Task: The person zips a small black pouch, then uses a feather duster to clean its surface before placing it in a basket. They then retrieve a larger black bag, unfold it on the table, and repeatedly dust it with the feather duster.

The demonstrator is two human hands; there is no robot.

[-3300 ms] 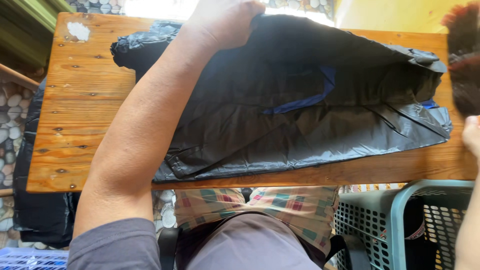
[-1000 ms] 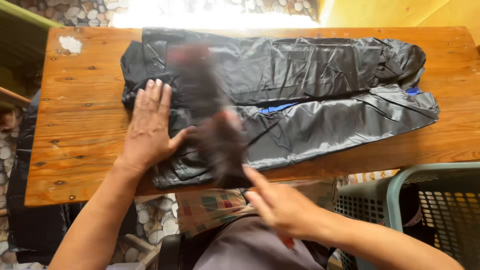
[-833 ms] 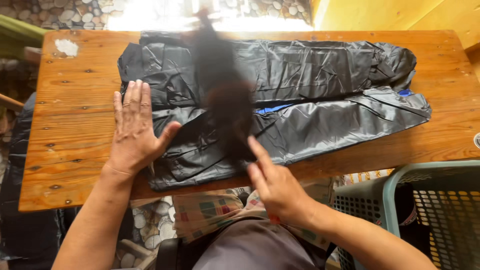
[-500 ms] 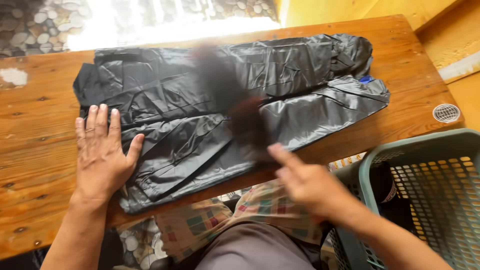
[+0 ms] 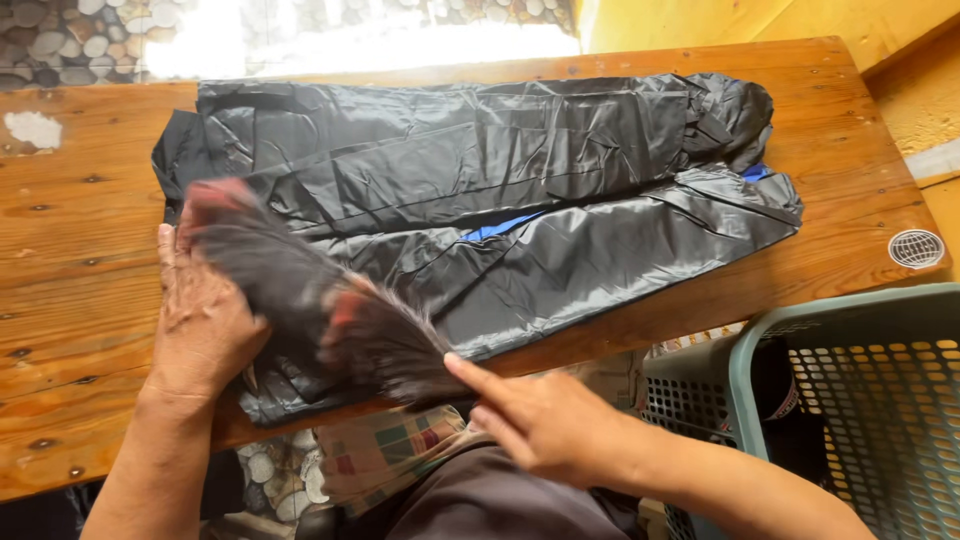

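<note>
A black shiny garment (image 5: pixel 500 170) with a blue trim lies folded lengthwise across the wooden table (image 5: pixel 80 250). My left hand (image 5: pixel 205 320) presses flat on the garment's left end, fingers spread. My right hand (image 5: pixel 545 425) is at the table's front edge, its fingertips on the near end of a dark feathery brush (image 5: pixel 300 290). The brush is blurred by motion and stretches over the garment's lower left part, up past my left hand.
A green plastic laundry basket (image 5: pixel 860 400) stands at the lower right beside the table. A small round white mesh disc (image 5: pixel 915 248) lies near the table's right edge. A checked cloth (image 5: pixel 385 450) shows below the front edge. A pebble floor (image 5: pixel 60 40) lies beyond the table.
The brush has swept from the garment's middle toward its left end, over my left hand. My left hand has stayed flat on the garment. The view has shifted to the right.
</note>
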